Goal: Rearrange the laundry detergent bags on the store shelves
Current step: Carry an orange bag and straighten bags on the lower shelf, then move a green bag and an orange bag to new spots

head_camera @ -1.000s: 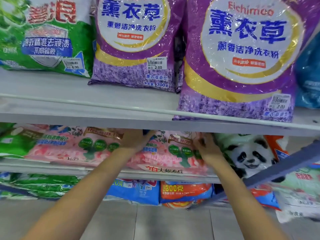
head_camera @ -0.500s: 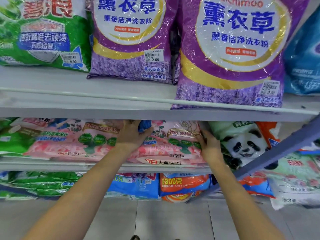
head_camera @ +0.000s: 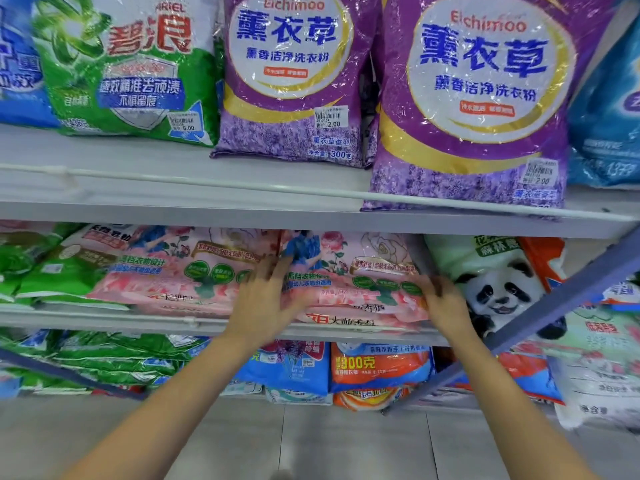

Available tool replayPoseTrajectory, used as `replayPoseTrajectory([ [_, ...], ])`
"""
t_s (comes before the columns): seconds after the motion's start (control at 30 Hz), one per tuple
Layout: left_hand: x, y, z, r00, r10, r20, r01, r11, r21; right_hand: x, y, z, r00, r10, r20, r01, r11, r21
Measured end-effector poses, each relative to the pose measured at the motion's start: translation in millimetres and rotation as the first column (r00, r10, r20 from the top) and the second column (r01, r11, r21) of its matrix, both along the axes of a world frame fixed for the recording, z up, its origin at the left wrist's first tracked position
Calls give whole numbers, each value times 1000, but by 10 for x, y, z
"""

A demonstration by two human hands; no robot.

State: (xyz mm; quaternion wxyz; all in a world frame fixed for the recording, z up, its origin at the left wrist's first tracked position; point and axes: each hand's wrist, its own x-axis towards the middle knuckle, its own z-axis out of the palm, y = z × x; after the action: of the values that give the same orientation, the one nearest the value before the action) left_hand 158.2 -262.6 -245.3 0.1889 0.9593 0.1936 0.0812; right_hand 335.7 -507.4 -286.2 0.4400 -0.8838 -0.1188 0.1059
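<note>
Left grip (head_camera: 266, 304) pressed flat and right grip (head_camera: 450, 308) clasped the pink bag (head_camera: 363, 292); we judged squaring underway, an even push next.

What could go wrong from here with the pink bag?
The pink bag lies on a stack at the middle shelf edge; pulling it could drag lower bags off. The right hand is beside the panda bag and may shove it. The big purple bag sits at the upper shelf front; a bump could tip it.
</note>
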Motion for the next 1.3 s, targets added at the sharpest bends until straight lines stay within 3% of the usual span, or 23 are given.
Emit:
replayPoseTrajectory([
  [0.07, -234, -68, -137, 1000, -14, -15, 17, 965, 263, -99, -97, -45, 994, -15, -108, 18, 1000, 23],
  [0.13, -281, -67, -214, 999, 38, -14, -29, 914, 404, -174, -117, -26, 973, -6, -233, 24, 997, 74],
  [0.23, -211, -32, -225, 995, 96, -35, -66, 869, 490, -222, -83, 52, 966, -3, -257, 38, 990, 134],
  [0.37, -159, -8, -319, 998, 42, -42, -11, 824, 567, -260, -55, 89, 954, -19, -300, 106, 955, 278],
  [0.5, -111, 10, -363, 994, 81, -77, -20, 807, 590, -275, -42, 93, 957, -24, -290, 109, 953, 281],
  [0.6, -131, 41, -329, 995, 40, -89, 26, 770, 638, -209, -88, 134, 992, 9, -125, 10, 989, 146],
  [0.7, -164, 177, -212, 991, -114, -76, 134, 671, 730, -98, -166, 250, 997, 78, 6, -78, 997, -2],
  [0.8, -179, 345, -84, 949, -300, -103, 260, 548, 795, -39, -258, 316, 991, 117, -63, -116, 993, 25],
  [0.9, -208, 384, -35, 903, -389, -184, 372, 491, 788, -68, -349, 197, 974, 130, -183, -121, 991, 58],
  [0.97, -228, 348, -49, 879, -404, -254, 440, 479, 760, -101, -378, 65, 956, 72, -284, -59, 997, 56],
  [1.03, -235, 305, -82, 866, -405, -293, 473, 476, 741, -159, -372, -6, 961, 57, -271, -50, 998, 32],
  [1.17, -232, 271, -118, 845, -363, -393, 529, 451, 719, -187, -369, -54, 989, 148, 12, -143, 970, -197],
  [1.3, -293, 219, -129, 876, -275, -396, 482, 482, 731, -178, -450, 48, 987, 123, 104, -78, 929, -363],
])
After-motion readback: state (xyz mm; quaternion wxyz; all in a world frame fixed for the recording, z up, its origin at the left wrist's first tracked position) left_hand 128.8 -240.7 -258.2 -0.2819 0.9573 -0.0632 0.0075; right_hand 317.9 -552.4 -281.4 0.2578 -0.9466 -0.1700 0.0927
